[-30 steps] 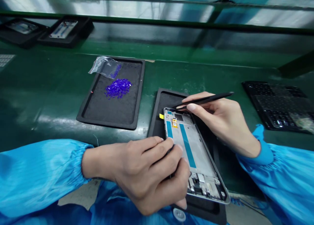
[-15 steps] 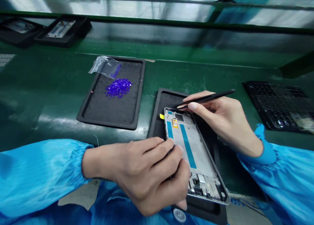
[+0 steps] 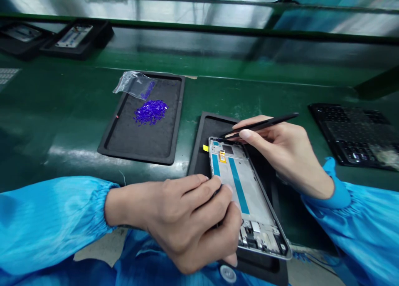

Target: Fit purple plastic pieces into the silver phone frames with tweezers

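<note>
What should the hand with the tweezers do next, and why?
Probably lower the tweezers a touch, onto the top end of the frame. The right hand has their tips right at that end, and the left hand grips the frame's side above the tray, so it looks steadied. Whether the tips pinch a part is too small to tell.

Glossy green workbench (image 3: 62,124) fills the frame, glare patches at left. Dark conveyor lane (image 3: 187,45) across the top, shiny metal panel (image 3: 156,11) above it. Black trays (image 3: 77,38) upper left, gridded black tray (image 3: 352,132) right. Pale floor (image 3: 102,248) lower left.
</note>
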Tool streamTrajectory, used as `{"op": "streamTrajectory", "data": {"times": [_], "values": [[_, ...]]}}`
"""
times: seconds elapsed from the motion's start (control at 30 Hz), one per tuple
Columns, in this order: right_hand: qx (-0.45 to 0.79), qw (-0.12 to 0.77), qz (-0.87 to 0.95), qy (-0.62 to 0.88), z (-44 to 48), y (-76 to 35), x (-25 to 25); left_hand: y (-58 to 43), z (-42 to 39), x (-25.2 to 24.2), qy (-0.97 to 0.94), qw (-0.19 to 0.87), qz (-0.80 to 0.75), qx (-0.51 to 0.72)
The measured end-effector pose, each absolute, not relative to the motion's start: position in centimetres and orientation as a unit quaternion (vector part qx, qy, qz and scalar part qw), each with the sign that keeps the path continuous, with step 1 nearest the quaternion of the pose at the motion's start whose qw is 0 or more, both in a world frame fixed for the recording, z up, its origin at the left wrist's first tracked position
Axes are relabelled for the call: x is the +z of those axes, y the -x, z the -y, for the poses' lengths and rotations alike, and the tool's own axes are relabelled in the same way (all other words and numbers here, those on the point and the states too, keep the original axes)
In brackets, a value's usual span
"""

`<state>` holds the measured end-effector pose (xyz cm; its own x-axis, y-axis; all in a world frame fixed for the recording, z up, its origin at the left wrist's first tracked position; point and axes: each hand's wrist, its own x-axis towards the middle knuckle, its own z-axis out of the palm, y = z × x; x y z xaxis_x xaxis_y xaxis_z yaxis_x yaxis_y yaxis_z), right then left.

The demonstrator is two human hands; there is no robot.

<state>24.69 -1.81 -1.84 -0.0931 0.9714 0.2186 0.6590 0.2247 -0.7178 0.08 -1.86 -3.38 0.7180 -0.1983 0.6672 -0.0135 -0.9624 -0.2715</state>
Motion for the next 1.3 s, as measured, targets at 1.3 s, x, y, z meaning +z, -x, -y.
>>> {"op": "streamTrajectory", "data": {"times": [1.3], "values": [[0.254, 0.364, 0.703, 0.555, 1.78, -24.92, -1.82, 0.05, 1.81, -3.44, 0.924, 0.120, -0.065, -0.356]]}}
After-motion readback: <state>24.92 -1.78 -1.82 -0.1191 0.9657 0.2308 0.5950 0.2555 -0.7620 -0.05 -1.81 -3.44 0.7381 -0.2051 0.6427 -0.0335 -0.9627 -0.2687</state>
